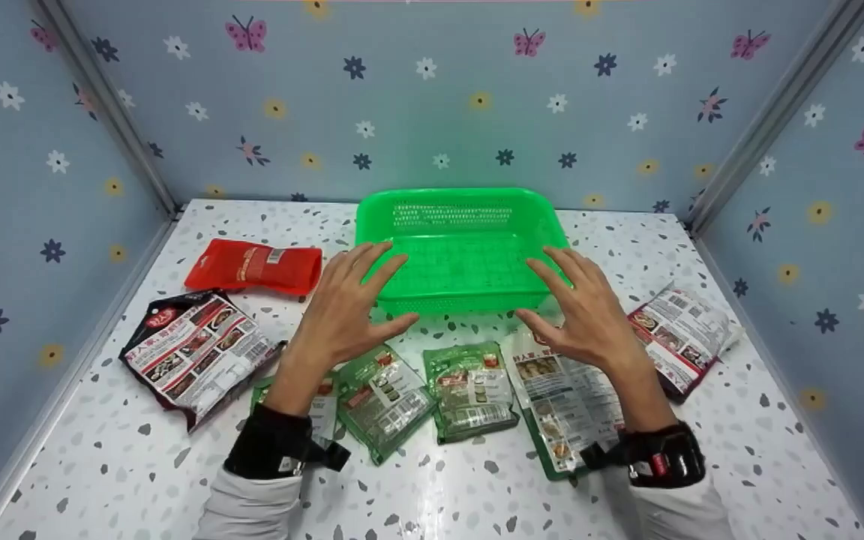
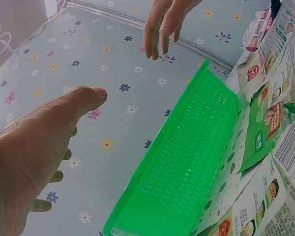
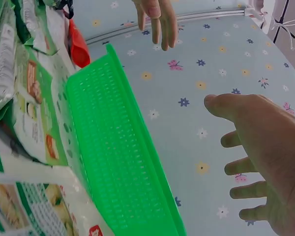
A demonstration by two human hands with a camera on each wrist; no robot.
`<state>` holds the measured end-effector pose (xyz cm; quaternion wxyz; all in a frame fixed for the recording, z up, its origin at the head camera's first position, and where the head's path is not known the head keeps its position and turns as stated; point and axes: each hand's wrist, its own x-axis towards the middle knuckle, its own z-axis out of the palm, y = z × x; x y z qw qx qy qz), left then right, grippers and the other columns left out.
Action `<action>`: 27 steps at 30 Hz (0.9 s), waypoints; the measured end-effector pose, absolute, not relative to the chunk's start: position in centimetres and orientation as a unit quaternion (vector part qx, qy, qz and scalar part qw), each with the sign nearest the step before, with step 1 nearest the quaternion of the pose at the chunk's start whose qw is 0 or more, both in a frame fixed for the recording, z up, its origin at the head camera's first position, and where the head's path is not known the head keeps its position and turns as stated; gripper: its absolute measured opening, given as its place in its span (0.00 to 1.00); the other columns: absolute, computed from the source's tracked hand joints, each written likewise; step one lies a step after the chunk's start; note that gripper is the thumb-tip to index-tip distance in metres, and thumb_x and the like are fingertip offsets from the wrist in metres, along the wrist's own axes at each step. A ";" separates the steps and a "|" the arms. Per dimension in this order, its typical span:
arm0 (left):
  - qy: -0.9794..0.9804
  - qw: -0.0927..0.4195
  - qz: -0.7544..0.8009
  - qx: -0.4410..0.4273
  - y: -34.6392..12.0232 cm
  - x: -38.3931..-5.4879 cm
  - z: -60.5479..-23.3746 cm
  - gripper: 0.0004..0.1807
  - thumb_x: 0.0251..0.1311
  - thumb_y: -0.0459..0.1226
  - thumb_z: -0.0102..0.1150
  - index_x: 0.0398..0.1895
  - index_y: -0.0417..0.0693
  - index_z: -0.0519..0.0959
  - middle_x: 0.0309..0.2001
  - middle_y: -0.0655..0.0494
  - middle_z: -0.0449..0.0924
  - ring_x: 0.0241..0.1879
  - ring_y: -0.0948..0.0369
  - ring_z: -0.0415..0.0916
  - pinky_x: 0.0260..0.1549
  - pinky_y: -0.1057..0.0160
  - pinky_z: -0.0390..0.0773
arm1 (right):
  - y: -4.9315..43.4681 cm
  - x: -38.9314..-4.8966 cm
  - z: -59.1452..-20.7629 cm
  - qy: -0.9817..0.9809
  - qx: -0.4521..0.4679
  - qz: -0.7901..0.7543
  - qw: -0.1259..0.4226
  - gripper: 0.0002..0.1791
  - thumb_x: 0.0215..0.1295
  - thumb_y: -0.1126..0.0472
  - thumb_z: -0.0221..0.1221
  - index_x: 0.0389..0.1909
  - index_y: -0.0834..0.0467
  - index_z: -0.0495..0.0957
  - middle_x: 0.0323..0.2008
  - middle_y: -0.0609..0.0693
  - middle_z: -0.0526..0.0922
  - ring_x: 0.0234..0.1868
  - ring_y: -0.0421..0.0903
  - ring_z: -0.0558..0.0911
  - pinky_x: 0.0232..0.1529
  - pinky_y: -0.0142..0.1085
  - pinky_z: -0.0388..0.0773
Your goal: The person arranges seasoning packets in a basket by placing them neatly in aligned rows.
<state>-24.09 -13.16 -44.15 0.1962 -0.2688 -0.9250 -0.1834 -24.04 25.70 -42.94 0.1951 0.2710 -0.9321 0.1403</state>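
The left forearm [image 1: 298, 384] partly hides a green packet [image 1: 325, 405], its print [image 1: 322, 417] too small to read.

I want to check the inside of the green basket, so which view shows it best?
The head view: it looks down into the green basket, showing its floor, though the left hand and right hand overlap its sides. Both wrist views show its perforated outer wall and rim from the side, with the floor hidden.

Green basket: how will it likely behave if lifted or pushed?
The green basket is probably light for its size, given the perforated, thin-looking walls. Likely fairly stiff, perhaps flexing slightly: the rim holds its shape unsupported. Pushed low, it should slide rather than tip, being wide and shallow.
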 end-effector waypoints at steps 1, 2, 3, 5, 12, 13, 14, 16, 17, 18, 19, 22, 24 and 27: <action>-0.925 0.194 -0.184 -0.270 -13.1 -24.1 -44.2 0.48 0.71 0.64 0.70 0.87 0.52 0.69 0.87 0.43 0.67 0.87 0.38 0.63 0.88 0.31 0.60 | 25.9 -23.9 -43.1 -0.933 0.269 0.141 0.191 0.44 0.75 0.38 0.70 0.85 0.53 0.71 0.85 0.63 0.70 0.86 0.70 0.68 0.86 0.69 0.65; -0.925 0.191 -0.185 -0.270 -13.0 -24.0 -44.4 0.48 0.71 0.64 0.70 0.87 0.52 0.69 0.87 0.42 0.67 0.87 0.37 0.63 0.88 0.30 0.60 | 26.2 -23.8 -43.2 -0.934 0.268 0.142 0.188 0.44 0.75 0.39 0.70 0.85 0.53 0.72 0.85 0.63 0.70 0.86 0.69 0.69 0.86 0.69 0.65; -0.926 0.189 -0.185 -0.270 -13.0 -24.0 -44.5 0.48 0.72 0.64 0.70 0.87 0.52 0.69 0.87 0.43 0.67 0.87 0.38 0.62 0.88 0.30 0.60 | 26.5 -23.6 -43.4 -0.936 0.265 0.143 0.184 0.44 0.75 0.39 0.71 0.85 0.53 0.72 0.85 0.63 0.70 0.86 0.69 0.69 0.86 0.69 0.65; -0.927 0.183 -0.188 -0.269 -12.9 -24.0 -44.7 0.48 0.72 0.64 0.69 0.87 0.52 0.69 0.87 0.43 0.67 0.87 0.38 0.62 0.88 0.30 0.60 | 27.1 -23.3 -43.7 -0.938 0.260 0.142 0.179 0.43 0.75 0.40 0.71 0.84 0.53 0.72 0.85 0.63 0.71 0.85 0.69 0.69 0.86 0.69 0.65; -0.930 0.161 -0.192 -0.270 -12.7 -24.5 -45.8 0.47 0.74 0.63 0.69 0.88 0.53 0.68 0.86 0.43 0.68 0.87 0.38 0.63 0.89 0.32 0.60 | 29.2 -22.0 -44.9 -0.946 0.245 0.133 0.167 0.41 0.76 0.43 0.71 0.84 0.53 0.73 0.83 0.64 0.74 0.84 0.69 0.72 0.84 0.70 0.68; -0.930 0.158 -0.191 -0.271 -12.6 -24.6 -46.0 0.46 0.75 0.62 0.68 0.88 0.53 0.68 0.86 0.43 0.69 0.86 0.38 0.64 0.89 0.32 0.60 | 29.5 -21.8 -45.1 -0.947 0.243 0.134 0.164 0.40 0.76 0.44 0.71 0.83 0.54 0.74 0.82 0.64 0.74 0.83 0.69 0.72 0.83 0.70 0.68; -0.930 0.156 -0.190 -0.272 -12.5 -24.8 -46.2 0.45 0.76 0.62 0.68 0.88 0.53 0.68 0.86 0.43 0.69 0.87 0.39 0.64 0.89 0.33 0.59 | 29.8 -21.6 -45.3 -0.947 0.241 0.136 0.162 0.39 0.76 0.45 0.71 0.83 0.54 0.74 0.82 0.64 0.75 0.83 0.70 0.73 0.83 0.70 0.69; -0.928 0.157 -0.191 -0.278 -12.3 -25.0 -46.6 0.43 0.78 0.60 0.66 0.88 0.52 0.68 0.85 0.43 0.71 0.86 0.39 0.65 0.89 0.32 0.60 | 30.5 -21.2 -45.7 -0.948 0.239 0.142 0.156 0.38 0.76 0.47 0.71 0.82 0.56 0.75 0.81 0.65 0.76 0.81 0.70 0.74 0.82 0.71 0.70; -0.927 0.159 -0.191 -0.282 -12.2 -25.2 -46.9 0.42 0.79 0.59 0.66 0.87 0.52 0.69 0.84 0.42 0.72 0.85 0.39 0.66 0.89 0.31 0.60 | 30.8 -21.0 -45.8 -0.949 0.237 0.145 0.150 0.38 0.76 0.48 0.71 0.81 0.56 0.76 0.80 0.66 0.76 0.81 0.71 0.74 0.81 0.72 0.69; -0.925 0.162 -0.190 -0.286 -12.0 -25.3 -47.1 0.41 0.80 0.58 0.65 0.87 0.51 0.69 0.83 0.42 0.72 0.85 0.39 0.66 0.88 0.31 0.60 | 31.1 -20.8 -46.0 -0.950 0.234 0.147 0.146 0.37 0.76 0.49 0.71 0.81 0.57 0.76 0.80 0.66 0.76 0.80 0.71 0.75 0.81 0.72 0.69; -0.924 0.164 -0.188 -0.289 -11.9 -25.5 -47.3 0.39 0.81 0.57 0.64 0.87 0.51 0.69 0.83 0.42 0.73 0.84 0.39 0.67 0.88 0.30 0.60 | 31.4 -20.6 -46.2 -0.952 0.230 0.149 0.139 0.37 0.77 0.49 0.71 0.81 0.57 0.76 0.80 0.66 0.76 0.80 0.71 0.75 0.81 0.72 0.69; -0.922 0.167 -0.185 -0.295 -11.5 -25.7 -48.0 0.35 0.84 0.54 0.61 0.86 0.49 0.71 0.81 0.41 0.75 0.83 0.39 0.69 0.87 0.29 0.60 | 32.3 -19.9 -46.7 -0.957 0.216 0.155 0.117 0.36 0.79 0.48 0.70 0.82 0.56 0.75 0.81 0.66 0.75 0.80 0.71 0.74 0.81 0.73 0.69; -0.923 0.162 -0.183 -0.296 -11.2 -25.8 -48.5 0.34 0.85 0.53 0.59 0.85 0.48 0.71 0.80 0.40 0.76 0.82 0.38 0.70 0.87 0.28 0.60 | 32.8 -19.5 -47.1 -0.960 0.208 0.158 0.103 0.36 0.80 0.47 0.69 0.82 0.56 0.75 0.81 0.66 0.74 0.80 0.71 0.74 0.80 0.73 0.69; -0.927 0.150 -0.177 -0.294 -11.0 -25.7 -49.0 0.34 0.86 0.53 0.57 0.86 0.48 0.71 0.79 0.40 0.77 0.81 0.37 0.71 0.87 0.28 0.59 | 33.5 -18.9 -47.9 -0.962 0.201 0.163 0.089 0.35 0.81 0.48 0.68 0.82 0.55 0.75 0.81 0.67 0.74 0.80 0.71 0.74 0.79 0.73 0.70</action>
